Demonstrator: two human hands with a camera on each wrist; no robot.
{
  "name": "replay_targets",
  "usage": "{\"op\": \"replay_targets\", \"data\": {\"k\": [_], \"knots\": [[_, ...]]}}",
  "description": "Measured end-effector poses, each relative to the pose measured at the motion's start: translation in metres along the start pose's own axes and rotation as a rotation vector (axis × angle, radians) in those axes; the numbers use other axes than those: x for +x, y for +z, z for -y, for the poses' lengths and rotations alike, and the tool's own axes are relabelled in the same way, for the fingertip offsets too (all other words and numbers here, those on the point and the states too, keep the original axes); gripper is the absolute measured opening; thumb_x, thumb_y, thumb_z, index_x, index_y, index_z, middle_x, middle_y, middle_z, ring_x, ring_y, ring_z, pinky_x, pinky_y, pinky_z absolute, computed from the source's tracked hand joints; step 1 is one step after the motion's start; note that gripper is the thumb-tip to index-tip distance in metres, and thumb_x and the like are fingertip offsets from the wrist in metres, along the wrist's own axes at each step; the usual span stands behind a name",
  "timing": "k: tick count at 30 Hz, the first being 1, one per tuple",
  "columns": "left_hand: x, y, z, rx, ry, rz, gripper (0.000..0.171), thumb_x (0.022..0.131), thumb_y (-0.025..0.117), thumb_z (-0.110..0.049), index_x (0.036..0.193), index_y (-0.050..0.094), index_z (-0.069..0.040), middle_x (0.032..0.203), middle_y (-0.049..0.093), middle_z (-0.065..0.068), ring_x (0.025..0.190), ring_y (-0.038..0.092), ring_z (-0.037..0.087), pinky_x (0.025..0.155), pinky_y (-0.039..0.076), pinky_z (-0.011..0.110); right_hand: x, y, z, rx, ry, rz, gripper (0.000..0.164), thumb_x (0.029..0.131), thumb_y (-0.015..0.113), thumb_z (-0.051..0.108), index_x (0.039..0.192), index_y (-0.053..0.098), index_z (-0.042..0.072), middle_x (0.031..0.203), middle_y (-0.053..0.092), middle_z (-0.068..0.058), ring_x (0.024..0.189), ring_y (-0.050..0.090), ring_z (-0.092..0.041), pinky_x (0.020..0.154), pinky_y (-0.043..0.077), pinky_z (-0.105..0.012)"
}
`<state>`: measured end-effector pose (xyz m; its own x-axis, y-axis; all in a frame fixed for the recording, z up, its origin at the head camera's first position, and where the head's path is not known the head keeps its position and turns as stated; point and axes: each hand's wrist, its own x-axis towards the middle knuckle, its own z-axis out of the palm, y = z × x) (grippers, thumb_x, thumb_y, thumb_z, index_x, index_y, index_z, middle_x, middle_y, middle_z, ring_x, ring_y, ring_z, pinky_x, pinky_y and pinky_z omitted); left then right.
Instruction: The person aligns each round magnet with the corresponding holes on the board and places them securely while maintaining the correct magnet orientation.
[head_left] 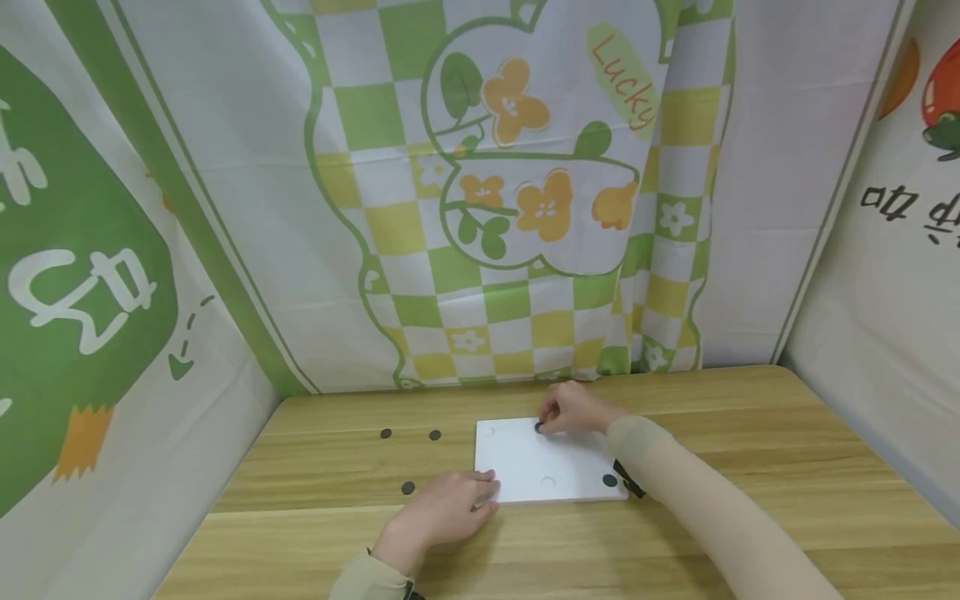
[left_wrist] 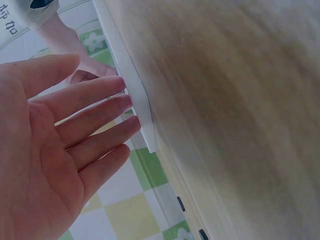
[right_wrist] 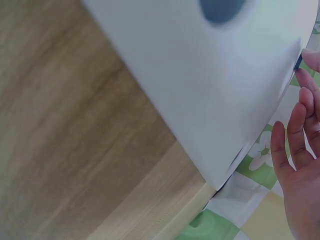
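Observation:
A flat white board (head_left: pixel 517 460) lies on the wooden table, with shallow round recesses (head_left: pixel 548 482) in its top. My right hand (head_left: pixel 576 408) pinches a small black disc (head_left: pixel 538 427) between thumb and index finger at the board's far edge; the right wrist view shows this disc (right_wrist: pixel 299 61) on edge, the other fingers loosely bent. Another black disc (head_left: pixel 610 481) lies at the near right corner of the board. My left hand (head_left: pixel 444 510) touches the near left corner. In the left wrist view its fingers (left_wrist: pixel 95 102) are fairly straight against the board's edge.
Left of the board, three loose discs lie on the tabletop: a far-left disc (head_left: pixel 386 433), one beside it (head_left: pixel 435 435), and a nearer disc (head_left: pixel 408 487). A checked, printed curtain (head_left: pixel 480 317) hangs behind the table (head_left: pixel 322 475).

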<state>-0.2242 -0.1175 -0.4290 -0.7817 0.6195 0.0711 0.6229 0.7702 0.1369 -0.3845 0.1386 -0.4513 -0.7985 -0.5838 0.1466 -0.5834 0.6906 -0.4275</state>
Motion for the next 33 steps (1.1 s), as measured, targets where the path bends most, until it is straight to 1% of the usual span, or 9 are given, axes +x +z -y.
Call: {"op": "replay_targets", "data": {"k": [8,11,23,28,33], "knots": [[0.0003,0.0013,0.0008,-0.007,-0.007,0.007,0.036,0.095,0.053,-0.033,0.122,0.064,-0.012,0.131,0.06,0.005,0.119,0.058,0.025,0.102,0.047,0.04,0.0019,0.0022,0.0004,-0.03,-0.034,-0.003,0.009,0.074,0.079,0.021,0.079,0.073,0.017,0.076,0.061,0.009,0.068,0.053,-0.003,0.06,0.048,-0.016],[0.0006,0.0017,0.0012,-0.008,-0.009,0.01,0.036,0.095,0.053,-0.033,0.122,0.064,-0.012,0.132,0.06,0.005,0.119,0.058,0.025,0.102,0.047,0.04,0.002,0.0031,0.0005,-0.041,-0.029,0.004,0.009,0.075,0.079,0.022,0.079,0.073,0.018,0.077,0.061,0.009,0.069,0.053,-0.002,0.062,0.047,-0.015],[0.001,0.0028,0.002,-0.008,-0.003,0.002,0.036,0.095,0.053,-0.032,0.122,0.064,-0.012,0.131,0.06,0.005,0.119,0.058,0.025,0.102,0.047,0.04,0.0013,0.0008,0.0003,-0.022,-0.026,0.009,0.009,0.075,0.079,0.021,0.08,0.073,0.017,0.078,0.061,0.008,0.069,0.054,-0.003,0.062,0.049,-0.016],[0.001,0.0028,0.0023,-0.004,-0.017,0.008,0.036,0.095,0.052,-0.034,0.123,0.064,-0.013,0.132,0.059,0.004,0.12,0.058,0.024,0.102,0.047,0.039,0.0016,0.0008,-0.0009,-0.022,-0.018,0.02,0.01,0.075,0.079,0.022,0.082,0.073,0.018,0.079,0.061,0.008,0.07,0.054,-0.002,0.062,0.049,-0.016],[0.001,0.0033,0.0032,-0.002,0.013,-0.012,0.036,0.095,0.052,-0.032,0.122,0.065,-0.011,0.13,0.061,0.006,0.118,0.059,0.024,0.102,0.047,0.038,0.001,-0.0004,0.0002,0.006,-0.019,0.03,0.01,0.075,0.08,0.02,0.083,0.073,0.016,0.08,0.062,0.007,0.071,0.055,-0.003,0.062,0.05,-0.017]]}}
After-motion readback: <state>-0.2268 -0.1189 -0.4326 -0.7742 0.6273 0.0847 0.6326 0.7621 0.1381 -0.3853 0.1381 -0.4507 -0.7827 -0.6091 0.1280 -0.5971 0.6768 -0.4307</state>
